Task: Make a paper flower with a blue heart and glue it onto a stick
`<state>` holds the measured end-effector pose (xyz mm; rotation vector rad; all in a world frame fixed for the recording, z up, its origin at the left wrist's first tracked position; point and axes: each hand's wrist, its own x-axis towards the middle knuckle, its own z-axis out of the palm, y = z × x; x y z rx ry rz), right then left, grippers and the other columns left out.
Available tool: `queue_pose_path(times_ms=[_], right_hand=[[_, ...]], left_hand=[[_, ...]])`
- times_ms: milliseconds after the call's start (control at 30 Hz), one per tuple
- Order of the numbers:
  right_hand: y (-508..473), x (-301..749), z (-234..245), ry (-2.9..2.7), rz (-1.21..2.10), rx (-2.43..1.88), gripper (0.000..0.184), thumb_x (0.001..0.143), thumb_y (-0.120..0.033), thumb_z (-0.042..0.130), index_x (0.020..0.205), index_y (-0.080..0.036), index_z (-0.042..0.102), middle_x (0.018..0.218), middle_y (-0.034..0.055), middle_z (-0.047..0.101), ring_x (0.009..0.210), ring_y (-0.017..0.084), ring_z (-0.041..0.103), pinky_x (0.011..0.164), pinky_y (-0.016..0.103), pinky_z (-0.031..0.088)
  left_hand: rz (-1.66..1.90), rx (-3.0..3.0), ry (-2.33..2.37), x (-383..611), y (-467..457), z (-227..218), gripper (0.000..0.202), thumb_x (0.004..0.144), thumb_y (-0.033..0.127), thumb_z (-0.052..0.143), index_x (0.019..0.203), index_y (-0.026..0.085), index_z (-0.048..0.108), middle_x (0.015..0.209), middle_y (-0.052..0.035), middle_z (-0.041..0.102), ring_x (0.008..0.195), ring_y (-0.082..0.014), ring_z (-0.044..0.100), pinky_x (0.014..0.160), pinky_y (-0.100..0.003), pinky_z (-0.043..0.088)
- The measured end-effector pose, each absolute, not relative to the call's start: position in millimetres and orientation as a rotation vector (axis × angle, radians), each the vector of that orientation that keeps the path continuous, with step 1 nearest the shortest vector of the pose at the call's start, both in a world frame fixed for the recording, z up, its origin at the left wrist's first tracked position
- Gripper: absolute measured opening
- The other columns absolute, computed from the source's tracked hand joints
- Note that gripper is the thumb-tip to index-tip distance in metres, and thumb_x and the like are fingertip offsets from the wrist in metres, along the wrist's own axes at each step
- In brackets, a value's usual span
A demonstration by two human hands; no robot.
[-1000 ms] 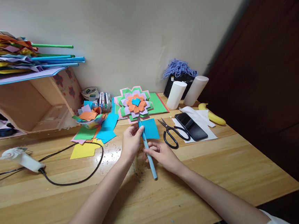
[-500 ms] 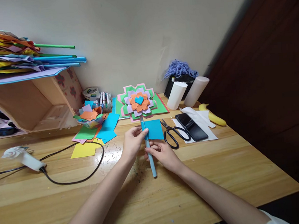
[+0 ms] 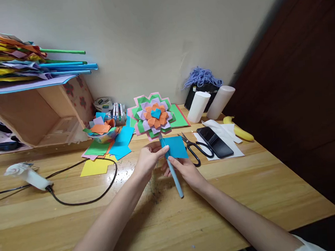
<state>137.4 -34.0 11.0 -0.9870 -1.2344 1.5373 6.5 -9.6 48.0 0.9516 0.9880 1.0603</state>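
Above the middle of the counter (image 3: 278, 186), the left hand (image 3: 147, 161) has its grip closed on the upper part of a pale blue stem (image 3: 176, 180), the thumb pressed across its front. Just below, the right hand (image 3: 189, 173) grips the same stem, thumb on top and fingers curled behind. A bright blue paper square (image 3: 176, 147) meets the stem along its left edge and juts out to the right, over the right hand's fingers. The stem tilts, its lower end toward the person; its upper end meets a layered paper flower (image 3: 155, 121) in pink, green, lilac and orange, centred on a blue heart.

Behind the flower lies a green sheet (image 3: 180, 117). Just right of the square are black-handled scissors (image 3: 188, 141), then a black smartphone (image 3: 215, 142) on white paper (image 3: 236, 152), and a banana (image 3: 242, 132). Farther back stand two white cylinders (image 3: 198, 107), near bluish-purple yarn (image 3: 200, 77) piled on a black container.

To the left, a bowl (image 3: 104, 138) of paper pieces sits among coloured sheets (image 3: 96, 148), with a white glue gun (image 3: 33, 181) and its black cord nearer the person. Beyond, long-stemmed paper crafts (image 3: 11, 57) lie atop an open-fronted box (image 3: 47, 112).
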Motion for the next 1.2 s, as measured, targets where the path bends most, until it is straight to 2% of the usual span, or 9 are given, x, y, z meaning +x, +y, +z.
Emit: queue_pose_path(times_ms=[100,233,433,567,700,833,900,1033,1200], right_hand=[[-35,137,9,-1.304,1.44,-1.019,0.034,0.081,-0.046,0.051,0.067,-0.016,0.055,0.056,-0.0001,0.059,0.042,0.009,0.052,0.046,0.023,0.042],[-36,139,9,-1.378,1.295,-1.072,0.039,0.086,-0.043,0.046,0.058,-0.016,0.049,0.043,-0.0053,0.043,0.035,0.004,0.033,0.039,0.02,0.025],[-35,139,8,-1.281,1.361,-1.052,0.031,0.082,-0.045,0.051,0.071,-0.017,0.047,0.052,-0.006,0.045,0.036,0.003,0.028,0.036,0.02,0.017],[-34,138,3,-1.24,1.331,-1.058,0.029,0.081,-0.044,0.054,0.074,-0.016,0.046,0.054,-0.005,0.05,0.037,0.003,0.03,0.036,0.019,0.018],[-35,137,2,-1.232,1.284,-1.089,0.028,0.08,-0.042,0.055,0.073,-0.016,0.047,0.054,-0.0035,0.054,0.037,0.004,0.032,0.036,0.019,0.021],[-37,136,3,-1.253,1.194,-1.104,0.024,0.08,-0.039,0.056,0.078,-0.016,0.051,0.06,-0.0014,0.057,0.039,0.005,0.038,0.037,0.019,0.028],[-37,135,2,-1.222,1.139,-1.084,0.022,0.079,-0.037,0.058,0.083,-0.017,0.05,0.067,-0.0005,0.058,0.041,0.006,0.043,0.039,0.02,0.034],[-38,135,1,-1.25,1.07,-1.015,0.022,0.08,-0.032,0.057,0.098,-0.021,0.05,0.077,-0.0002,0.059,0.048,0.008,0.05,0.046,0.022,0.042],[-39,138,3,-1.326,1.068,-0.956,0.025,0.084,-0.027,0.052,0.109,-0.026,0.051,0.089,0.0006,0.059,0.051,0.007,0.053,0.048,0.021,0.044]], left_hand=[[1.061,0.962,0.934,8,-12,50,0.035,0.06,0.033,0.074,0.087,0.012,0.067,0.091,-0.0101,0.069,0.087,-0.022,0.062,0.08,-0.032,0.045],[1.097,0.977,0.94,11,-11,49,0.034,0.062,0.037,0.072,0.085,0.012,0.066,0.089,-0.01,0.069,0.085,-0.0215,0.062,0.078,-0.032,0.045],[1.184,1.006,0.964,18,-7,42,0.035,0.07,0.044,0.063,0.084,0.012,0.064,0.079,-0.0069,0.069,0.076,-0.0202,0.062,0.071,-0.031,0.048],[1.298,1.033,0.981,23,-9,39,0.03,0.071,0.041,0.062,0.082,0.013,0.063,0.077,-0.0055,0.067,0.074,-0.018,0.061,0.068,-0.028,0.046],[1.368,1.002,1.075,28,-15,38,0.026,0.068,0.038,0.065,0.067,0.012,0.058,0.06,-0.0007,0.06,0.059,-0.0123,0.055,0.056,-0.022,0.041],[1.348,0.969,1.091,30,-18,39,0.027,0.07,0.037,0.063,0.063,0.013,0.056,0.052,0.0024,0.054,0.05,-0.0089,0.049,0.048,-0.02,0.036],[1.344,0.939,1.075,30,-18,38,0.025,0.07,0.036,0.063,0.067,0.012,0.058,0.056,0.0011,0.057,0.052,-0.0096,0.052,0.051,-0.02,0.039],[1.378,0.868,0.967,30,-16,38,0.026,0.068,0.034,0.067,0.082,0.013,0.063,0.08,-0.0054,0.068,0.077,-0.0166,0.062,0.07,-0.026,0.047],[1.345,0.826,0.943,27,-17,39,0.029,0.068,0.034,0.068,0.088,0.012,0.065,0.09,-0.0101,0.069,0.085,-0.0203,0.064,0.071,-0.028,0.049]])
